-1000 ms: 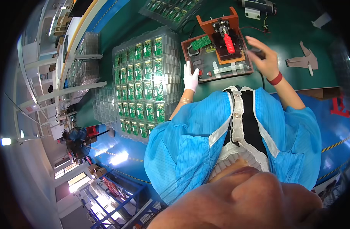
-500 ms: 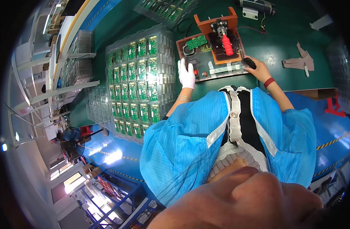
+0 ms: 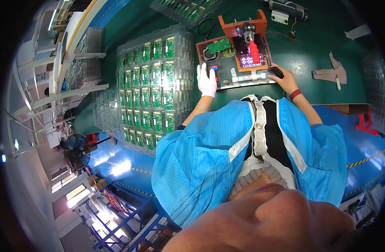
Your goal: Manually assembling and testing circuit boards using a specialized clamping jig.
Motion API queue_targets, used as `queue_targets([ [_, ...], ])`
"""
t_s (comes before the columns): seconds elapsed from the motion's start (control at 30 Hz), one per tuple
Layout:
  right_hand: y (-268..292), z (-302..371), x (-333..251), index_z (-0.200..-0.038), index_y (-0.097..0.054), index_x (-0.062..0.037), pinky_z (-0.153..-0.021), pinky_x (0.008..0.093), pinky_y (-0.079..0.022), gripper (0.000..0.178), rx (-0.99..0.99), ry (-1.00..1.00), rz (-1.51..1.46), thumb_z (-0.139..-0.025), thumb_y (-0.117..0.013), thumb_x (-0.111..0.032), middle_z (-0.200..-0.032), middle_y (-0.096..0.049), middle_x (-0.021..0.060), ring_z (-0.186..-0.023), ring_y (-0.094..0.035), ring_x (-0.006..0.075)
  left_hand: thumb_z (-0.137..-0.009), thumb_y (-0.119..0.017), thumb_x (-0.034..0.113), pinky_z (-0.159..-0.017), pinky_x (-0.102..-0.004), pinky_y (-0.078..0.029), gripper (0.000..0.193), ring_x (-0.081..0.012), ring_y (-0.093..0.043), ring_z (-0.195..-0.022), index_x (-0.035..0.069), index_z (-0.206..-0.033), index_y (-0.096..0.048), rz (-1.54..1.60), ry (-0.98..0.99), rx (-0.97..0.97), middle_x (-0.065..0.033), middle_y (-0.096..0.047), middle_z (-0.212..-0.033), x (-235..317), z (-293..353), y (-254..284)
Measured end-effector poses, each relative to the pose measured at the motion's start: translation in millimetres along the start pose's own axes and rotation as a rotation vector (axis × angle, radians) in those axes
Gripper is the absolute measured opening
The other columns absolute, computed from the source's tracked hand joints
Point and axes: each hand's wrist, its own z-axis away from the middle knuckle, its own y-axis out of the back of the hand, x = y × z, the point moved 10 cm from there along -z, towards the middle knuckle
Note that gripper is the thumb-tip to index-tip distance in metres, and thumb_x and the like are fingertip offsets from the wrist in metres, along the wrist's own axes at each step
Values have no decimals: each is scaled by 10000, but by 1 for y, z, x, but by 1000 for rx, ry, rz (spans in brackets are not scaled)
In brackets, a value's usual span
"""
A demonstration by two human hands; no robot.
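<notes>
Well, the orange-brown box [image 3: 224, 65] sits on the green table [image 3: 301, 56], between two hands that are apart. The left hand [image 3: 207, 84], in a white glove, has its fingers stretched out at the box's near left corner. The bare right hand [image 3: 288, 81] bends at the near right corner by a smooth black thing [image 3: 277, 72]; its fingers are partly hidden, so I cannot tell if they grip it. A bumpy red handle [image 3: 254, 52] hides part of a panel [image 3: 246, 61] with small bright lights. Left of the box, shiny clear plastic trays [image 3: 184, 54] hold green boards [image 3: 157, 73]. Farther off, another tray [image 3: 175, 16] and a dark tube [image 3: 287, 9] are cut off.
</notes>
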Motion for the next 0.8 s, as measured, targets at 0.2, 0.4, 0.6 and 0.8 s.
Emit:
queue_targets([
  [0.2,7,-2,3,-1142,-618,-67,-709,269,-493,415,80,-101,-52,-753,-716,-174,-988,-691,71,-724,-628,196,-894,-521,276,-1065,-363,-306,487,-323,-354,-1317,102,-1342,-450,-14,-11,0,-164,-325,-1461,0,0,0],
  [0.4,23,6,40,-1120,-587,0,-580,223,-462,343,229,-356,-484,-875,-605,-241,-901,-684,83,-587,-564,129,-887,-528,273,-1059,-364,-315,484,-331,-365,-1308,97,-1333,-459,-28,-25,1,-169,-333,-1454,-2,-1,0],
  [0.6,30,16,64,-1150,-547,8,-515,211,-431,355,305,-386,-565,-942,-498,-275,-845,-675,80,-533,-517,100,-882,-535,268,-1052,-364,-325,478,-337,-375,-1299,93,-1322,-472,-37,-37,1,-175,-338,-1450,-1,-2,-1],
  [0.8,28,19,60,-1132,-551,3,-514,211,-431,341,298,-363,-473,-946,-487,-275,-824,-671,75,-526,-509,96,-879,-538,261,-1051,-362,-326,471,-337,-377,-1298,91,-1315,-479,-42,-29,-11,-177,-341,-1447,-2,-2,-1],
])
